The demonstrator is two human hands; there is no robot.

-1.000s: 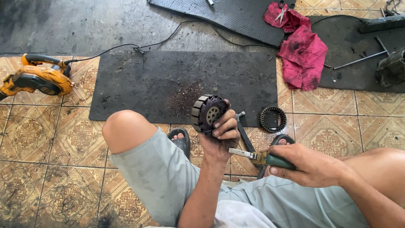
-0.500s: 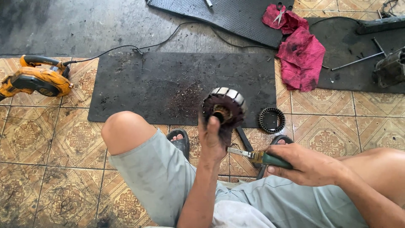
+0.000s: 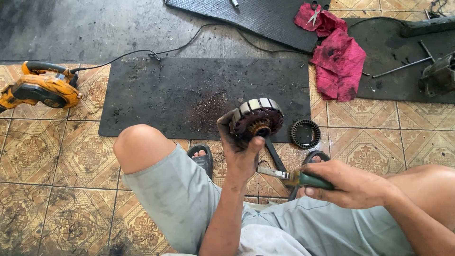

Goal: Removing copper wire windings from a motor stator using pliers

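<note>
My left hand holds up a round motor rotor with segmented metal plates on its rim and copper windings inside, tilted so its open face looks toward me. My right hand grips a green-handled tool whose flat metal tip points left, just below the rotor and close to my left palm. A black ribbed ring lies on the tiled floor to the right of the rotor. A dark strap-like part runs down from under the rotor.
A black rubber mat with metal shavings lies ahead of my knees. An orange power tool with its cable sits at the left. Red rags with scissors lie on another mat at the upper right, beside metal rods and machine parts.
My left hand has lifted and turned the rotor, so its plated rim and open face now show. My right hand with the tool has stayed nearly still.
</note>
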